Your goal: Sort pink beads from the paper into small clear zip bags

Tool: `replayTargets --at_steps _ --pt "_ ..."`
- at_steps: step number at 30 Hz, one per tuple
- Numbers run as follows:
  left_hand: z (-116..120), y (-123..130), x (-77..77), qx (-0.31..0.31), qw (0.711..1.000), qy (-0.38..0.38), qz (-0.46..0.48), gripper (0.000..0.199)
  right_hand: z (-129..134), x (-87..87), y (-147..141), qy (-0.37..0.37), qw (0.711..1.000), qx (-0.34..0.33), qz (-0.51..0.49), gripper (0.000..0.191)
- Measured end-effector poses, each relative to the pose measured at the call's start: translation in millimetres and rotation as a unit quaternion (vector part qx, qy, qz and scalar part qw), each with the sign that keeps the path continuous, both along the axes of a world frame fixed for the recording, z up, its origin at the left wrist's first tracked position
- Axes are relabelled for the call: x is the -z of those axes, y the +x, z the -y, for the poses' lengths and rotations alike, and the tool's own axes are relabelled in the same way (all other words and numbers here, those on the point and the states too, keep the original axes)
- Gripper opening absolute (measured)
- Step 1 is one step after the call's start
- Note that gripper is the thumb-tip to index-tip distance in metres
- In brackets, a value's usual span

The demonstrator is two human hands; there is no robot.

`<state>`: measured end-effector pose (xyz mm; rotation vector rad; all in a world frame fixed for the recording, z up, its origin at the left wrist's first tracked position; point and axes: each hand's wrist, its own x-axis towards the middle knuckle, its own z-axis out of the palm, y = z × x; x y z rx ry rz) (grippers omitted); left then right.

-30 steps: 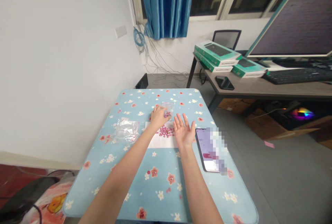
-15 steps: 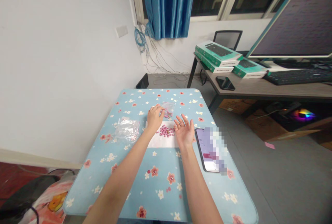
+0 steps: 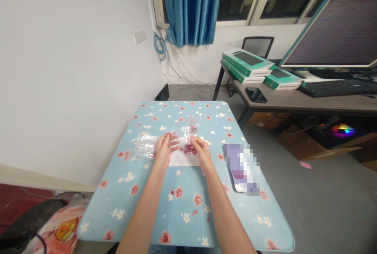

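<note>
1. The left hand is at the left edge of the white paper, palm turned up and fingers loosely spread, well short of a fist; pink specks show against its palm and fingers, too small to tell how they are held.
2. The right hand is over the right part of the paper, thumb and fingers pinched together on a small clear bag, which stands up above the paper.
3. Pink beads sit in a cluster on the paper, between the two hands.
4. Just beyond the paper, another clear bag lies flat with pink beads near its lower end.
5. Left of the paper is a crumpled heap of clear plastic.
6. Right of the paper lies a phone, its screen blurred out.
7. Under the paper is the flowered blue counter.
8. Far beyond the paper hangs a blue curtain.
</note>
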<state>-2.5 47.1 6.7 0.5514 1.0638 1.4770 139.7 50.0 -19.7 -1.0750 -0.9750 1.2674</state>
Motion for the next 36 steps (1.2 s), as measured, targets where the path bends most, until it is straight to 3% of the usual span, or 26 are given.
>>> replayTargets --at_steps 5,10,15,20,25,29,36 --pt "3.3 -0.5 5.8 0.008 0.999 0.009 -0.043 0.037 1.7 -2.8 3.0 0.028 0.999 -0.008 0.041 0.022" --pt "10.9 -2.1 5.8 -0.011 0.989 0.066 -0.133 0.051 1.3 -0.8 4.6 0.058 0.994 -0.010 0.087 0.019" --pt "15.7 1.9 9.5 -0.039 0.958 0.110 -0.260 0.034 5.0 -2.6 2.2 0.101 0.982 -0.007 0.158 0.021" --pt "21.8 5.5 7.4 -0.053 0.915 0.152 -0.368 0.046 11.0 -9.5 -2.2 0.164 0.949 0.031 0.269 0.019" --pt "25.4 5.4 -0.2 -0.010 0.874 0.180 -0.451 0.018 15.2 -12.7 -6.9 0.194 0.925 0.055 0.323 0.019" --pt "24.4 6.8 -0.4 -0.026 0.853 0.183 -0.488 0.011 19.4 -15.9 -9.8 0.228 0.899 0.058 0.369 0.016" --pt "22.7 7.7 3.4 -0.014 0.874 0.153 -0.461 0.011 21.9 -17.3 -12.7 0.241 0.891 0.053 0.381 0.015"
